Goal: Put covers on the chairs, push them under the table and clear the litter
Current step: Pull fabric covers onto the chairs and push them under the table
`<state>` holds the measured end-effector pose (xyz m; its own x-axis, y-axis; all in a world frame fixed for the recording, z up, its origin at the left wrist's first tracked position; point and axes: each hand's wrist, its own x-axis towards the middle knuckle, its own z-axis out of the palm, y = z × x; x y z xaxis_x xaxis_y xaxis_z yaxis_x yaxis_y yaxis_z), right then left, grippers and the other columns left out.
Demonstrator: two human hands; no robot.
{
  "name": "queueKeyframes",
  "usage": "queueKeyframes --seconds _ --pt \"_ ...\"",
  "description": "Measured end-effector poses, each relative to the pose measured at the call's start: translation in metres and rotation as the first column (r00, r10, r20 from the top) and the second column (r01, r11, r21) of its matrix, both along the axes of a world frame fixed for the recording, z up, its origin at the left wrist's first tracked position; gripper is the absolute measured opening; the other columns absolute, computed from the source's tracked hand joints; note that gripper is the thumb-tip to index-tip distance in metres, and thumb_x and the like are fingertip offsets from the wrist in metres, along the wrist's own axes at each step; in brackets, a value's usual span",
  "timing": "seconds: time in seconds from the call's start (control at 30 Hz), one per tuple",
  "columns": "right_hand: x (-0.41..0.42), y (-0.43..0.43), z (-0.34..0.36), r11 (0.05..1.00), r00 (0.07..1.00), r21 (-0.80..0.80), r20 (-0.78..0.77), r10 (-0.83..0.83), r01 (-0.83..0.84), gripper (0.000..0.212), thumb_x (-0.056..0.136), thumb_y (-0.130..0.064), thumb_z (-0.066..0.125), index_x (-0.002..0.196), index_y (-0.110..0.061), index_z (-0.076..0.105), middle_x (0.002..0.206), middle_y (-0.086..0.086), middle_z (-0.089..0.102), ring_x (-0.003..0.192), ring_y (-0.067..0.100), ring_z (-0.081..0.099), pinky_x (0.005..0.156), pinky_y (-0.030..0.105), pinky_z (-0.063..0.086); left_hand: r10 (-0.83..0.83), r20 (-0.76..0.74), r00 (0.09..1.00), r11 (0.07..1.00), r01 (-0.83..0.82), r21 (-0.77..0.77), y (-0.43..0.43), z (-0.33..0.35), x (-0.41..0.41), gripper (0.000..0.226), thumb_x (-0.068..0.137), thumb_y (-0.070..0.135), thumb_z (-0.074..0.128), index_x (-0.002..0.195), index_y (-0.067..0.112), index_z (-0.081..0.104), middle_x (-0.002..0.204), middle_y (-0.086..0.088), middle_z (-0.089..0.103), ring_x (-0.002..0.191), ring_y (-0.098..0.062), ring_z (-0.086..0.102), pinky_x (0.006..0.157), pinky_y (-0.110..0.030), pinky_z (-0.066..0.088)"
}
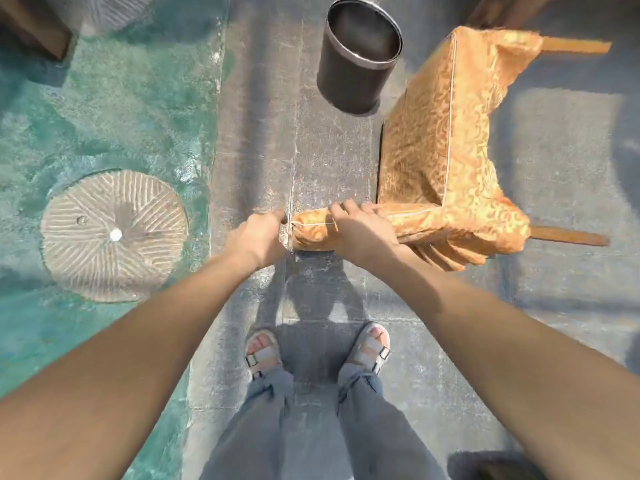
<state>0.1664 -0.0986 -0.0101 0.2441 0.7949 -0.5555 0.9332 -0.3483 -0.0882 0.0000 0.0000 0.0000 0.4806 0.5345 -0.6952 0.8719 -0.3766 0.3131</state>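
while both hands grip its top rail, the chair (426, 150) stands on the grey paving just ahead of the sandalled feet (263, 351). its gold patterned cover (460, 188) is already over back and seat, and wooden legs (568, 237) poke out to the right. left hand (258, 237) takes the near end of the rail, fingers curled down round it. right hand (363, 233) clamps over the covered top, fingers curled across the cloth. a dark bin (360, 53) stands near the chair's far corner, and a round grooved stone (114, 235) sits in the green floor well off to the left.

looks to me like the cover is on and the moving comes next. to do it well, keep both grips even so the chair doesn't swing into that bin. hold firmly through the fabric so the cover doesn't ride up off the rail, and see the hanging skirt isn't trapped under a leg. no table plainly in view, so which way to take the chair i can't tell.
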Motion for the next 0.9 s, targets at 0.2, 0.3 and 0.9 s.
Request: queueKeyframes --seconds 0.2,0.3,0.9 --pt "-0.020 0.017 -0.093 0.993 0.993 -0.043 0.043 0.110 -0.108 0.097 0.083 -0.024 0.080 0.159 -0.018 0.021 0.154 0.005 0.039 0.147 0.025 0.033 0.125 0.053 0.017 0.056 0.040 0.998 0.997 -0.054 -0.049 -0.008 -0.071 -0.024 0.056 0.090 0.023 0.071 0.142 0.019 0.051 0.124 -0.012 0.068 0.105 -0.033 0.067 0.090 -0.049 0.058" --pt "-0.017 0.037 -0.111 0.994 0.997 -0.090 0.043 0.063 -0.059 0.088 0.082 -0.013 0.075 0.155 -0.017 0.026 0.150 0.007 0.044 0.143 0.027 0.038 0.123 0.054 0.021 0.096 0.021 0.995 0.993 -0.095 -0.073 -0.013 -0.088 -0.039 0.052 0.093 0.015 0.068 0.142 0.014 0.051 0.117 -0.012 0.067 0.097 -0.030 0.071 0.083 -0.051 0.061" --pt "0.126 -0.033 0.026 0.980 0.975 0.140 -0.151 0.161 -0.140 0.048 0.090 -0.021 0.072 0.125 -0.025 0.040 0.094 0.006 0.064 0.083 0.026 0.061 0.071 0.037 0.054 0.116 0.075 0.990 0.993 -0.114 -0.021 -0.050 -0.014 0.088 0.086 0.080 0.007 0.083 0.151 0.019 0.037 0.142 -0.016 0.055 0.120 -0.035 0.061 0.098 -0.045 0.053"
